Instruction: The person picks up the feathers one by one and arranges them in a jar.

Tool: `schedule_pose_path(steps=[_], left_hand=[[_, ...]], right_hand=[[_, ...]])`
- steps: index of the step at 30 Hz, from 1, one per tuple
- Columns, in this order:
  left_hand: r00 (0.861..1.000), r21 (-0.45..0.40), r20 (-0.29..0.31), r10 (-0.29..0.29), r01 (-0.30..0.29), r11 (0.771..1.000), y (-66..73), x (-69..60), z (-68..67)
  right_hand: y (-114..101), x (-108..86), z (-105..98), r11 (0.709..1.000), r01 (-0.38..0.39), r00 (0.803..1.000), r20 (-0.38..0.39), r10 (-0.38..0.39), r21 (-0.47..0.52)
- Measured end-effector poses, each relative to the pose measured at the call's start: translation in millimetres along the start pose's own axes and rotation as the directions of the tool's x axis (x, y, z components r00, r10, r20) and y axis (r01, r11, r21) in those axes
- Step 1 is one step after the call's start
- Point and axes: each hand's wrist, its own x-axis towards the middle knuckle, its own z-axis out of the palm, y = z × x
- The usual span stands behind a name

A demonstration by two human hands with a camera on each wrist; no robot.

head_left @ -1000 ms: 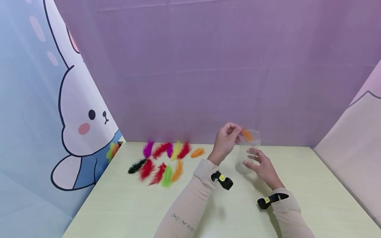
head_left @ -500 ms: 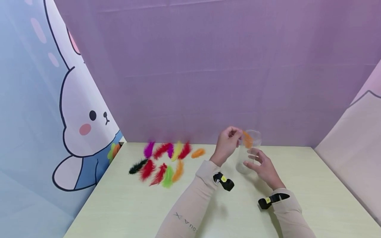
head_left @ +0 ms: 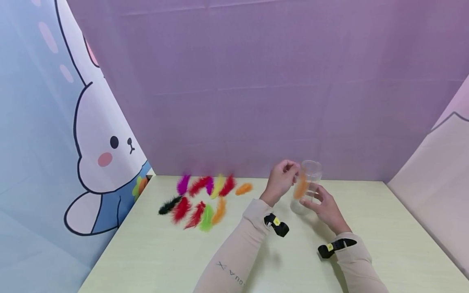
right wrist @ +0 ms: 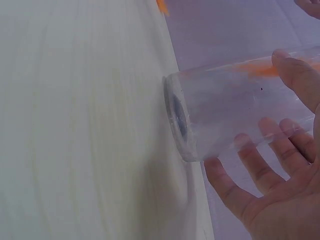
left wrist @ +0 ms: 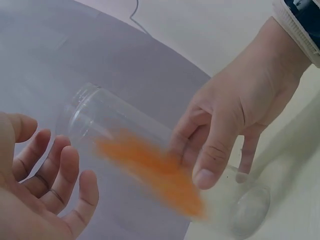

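A clear plastic jar (head_left: 313,172) stands upright on the table, its open mouth at the top. My right hand (head_left: 327,208) holds its side, thumb and fingers curled round the wall, as the right wrist view shows. Inside the jar is a blurred orange feather (left wrist: 155,172), at about the height of the right thumb. Beside the jar's mouth is my left hand (head_left: 281,181); in the left wrist view its fingers (left wrist: 66,182) are loosely bent, apart from the feather, with nothing between them.
Several loose feathers lie on the table to the left: black (head_left: 169,205), green (head_left: 207,217), yellow (head_left: 218,186), purple (head_left: 183,184), red (head_left: 181,209) and orange (head_left: 244,188). A purple cloth (head_left: 234,89) hangs behind the table, and a rabbit-print cloth (head_left: 99,122) at the left.
My left hand has let go of the orange feather, which has dropped from the mouth down into the jar. The left hand has sunk slightly; the right hand keeps its hold.
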Motion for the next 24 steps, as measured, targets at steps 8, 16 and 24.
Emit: schedule_pose_path(steps=[8, 16, 24], left_hand=[[1.000, 0.038, -0.010, -0.029, 0.029, 0.999, -9.0, -6.1, -5.6], [0.996, 0.069, -0.061, -0.064, 0.068, 0.995, -35.8, -11.6, -15.6], [0.991, 0.110, -0.114, -0.074, 0.087, 0.990, -62.3, -19.2, -35.1]], right_hand=[[3, 1.5, 1, 0.999, 0.035, 0.999, -0.001, -0.035, -0.006], [1, 0.4, 0, 1.000, 0.015, 1.000, -0.013, -0.016, -0.027], [-3, -1.7, -1, 1.000, 0.000, 1.000, -0.007, 0.000, -0.025]])
